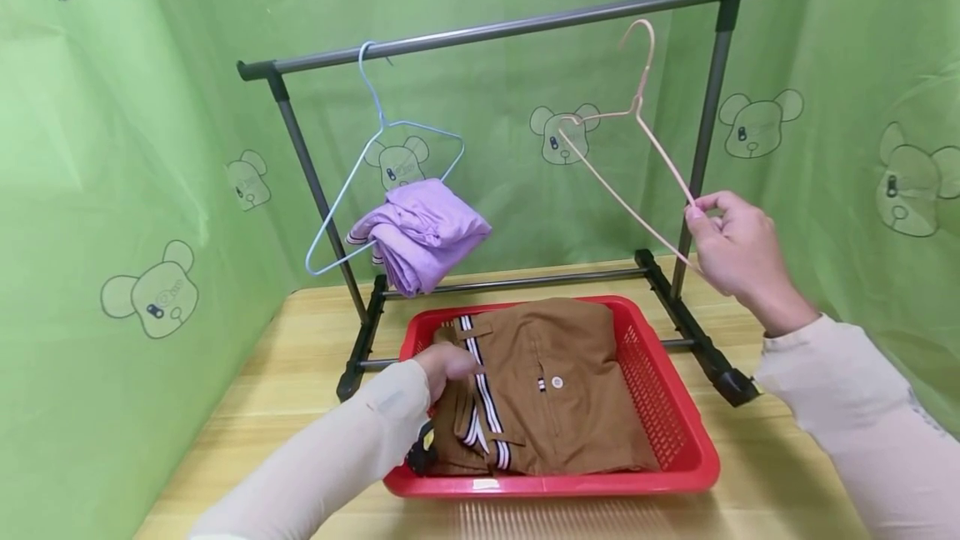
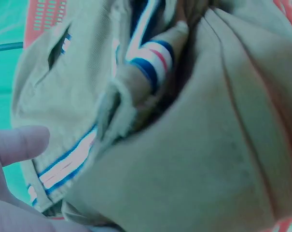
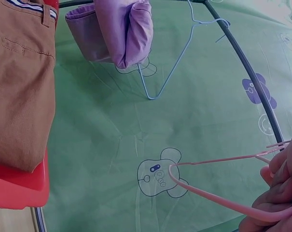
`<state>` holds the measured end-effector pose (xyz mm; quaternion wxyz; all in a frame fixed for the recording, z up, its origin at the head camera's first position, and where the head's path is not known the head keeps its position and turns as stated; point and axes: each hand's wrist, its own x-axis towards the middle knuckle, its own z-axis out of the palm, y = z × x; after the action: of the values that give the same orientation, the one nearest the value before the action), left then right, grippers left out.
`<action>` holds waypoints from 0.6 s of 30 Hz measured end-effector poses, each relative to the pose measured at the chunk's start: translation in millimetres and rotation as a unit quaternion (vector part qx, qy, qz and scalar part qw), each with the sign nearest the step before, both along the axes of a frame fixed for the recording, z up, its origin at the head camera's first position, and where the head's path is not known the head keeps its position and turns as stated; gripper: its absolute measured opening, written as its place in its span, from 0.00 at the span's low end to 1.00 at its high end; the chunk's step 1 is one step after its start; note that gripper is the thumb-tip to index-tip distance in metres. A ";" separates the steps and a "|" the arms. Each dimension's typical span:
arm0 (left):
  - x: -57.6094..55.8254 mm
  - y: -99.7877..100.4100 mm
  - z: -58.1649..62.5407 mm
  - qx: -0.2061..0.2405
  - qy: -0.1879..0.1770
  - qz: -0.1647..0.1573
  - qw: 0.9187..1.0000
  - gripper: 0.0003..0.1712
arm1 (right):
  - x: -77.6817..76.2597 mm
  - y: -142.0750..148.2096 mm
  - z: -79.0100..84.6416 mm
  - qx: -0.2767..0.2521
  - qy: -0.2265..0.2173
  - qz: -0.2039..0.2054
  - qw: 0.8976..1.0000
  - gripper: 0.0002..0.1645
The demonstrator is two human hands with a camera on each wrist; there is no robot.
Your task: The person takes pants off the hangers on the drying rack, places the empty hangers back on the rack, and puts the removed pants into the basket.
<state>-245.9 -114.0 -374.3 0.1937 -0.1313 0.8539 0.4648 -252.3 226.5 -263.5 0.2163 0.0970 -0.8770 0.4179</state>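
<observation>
A person's right hand point(image 1: 738, 248) has its grip on a thin, triangular, pink hanger point(image 1: 664, 155), which is held in the air between fingers and thumb, near one lower corner. The hook of this hanger shows just below the dark grey metal rail point(image 1: 510, 28) of a standing rack, on its right side. The left hand point(image 1: 450, 361) is at the folded brown cloth trousers point(image 1: 592, 423), beside their waistband with white and dark blue stripes. In the left wrist view its thumb is extended and the other fingers are mostly out of sight, so I cannot tell whether this grip pinches the cloth. The trousers lie in a red plastic basket point(image 1: 555, 486) with perforated walls, and they show a round white button point(image 1: 557, 382) on the upper side. The basket stands on a desk point(image 1: 277, 365) of light wood, in front of the rack. To the left, a light blue hanger point(image 1: 341, 192) hangs by its hook from the rail, and a folded purple garment point(image 1: 431, 227) lies over its lower bar. A green sheet point(image 1: 225, 23) with bear drawings surrounds the place.
</observation>
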 end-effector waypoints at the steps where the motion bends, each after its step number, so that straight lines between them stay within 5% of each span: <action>1: 0.9 0.5 2.3 0.008 -0.006 0.006 1.000 0.35 | 0.5 -0.1 0.2 0.001 0.001 -0.003 1.000 0.25; 13: 15.0 0.9 28.2 0.030 0.046 0.042 0.998 0.39 | 2.2 1.3 0.4 -0.002 -0.002 -0.001 1.000 0.26; 18: 21.6 -2.6 36.8 0.000 0.106 0.040 0.994 0.40 | 2.3 2.6 1.8 0.004 0.006 -0.004 1.000 0.26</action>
<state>-224.3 -116.6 -337.5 0.0830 -0.1156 0.8638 0.4832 -250.0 229.1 -261.6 0.2230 0.0973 -0.8774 0.4134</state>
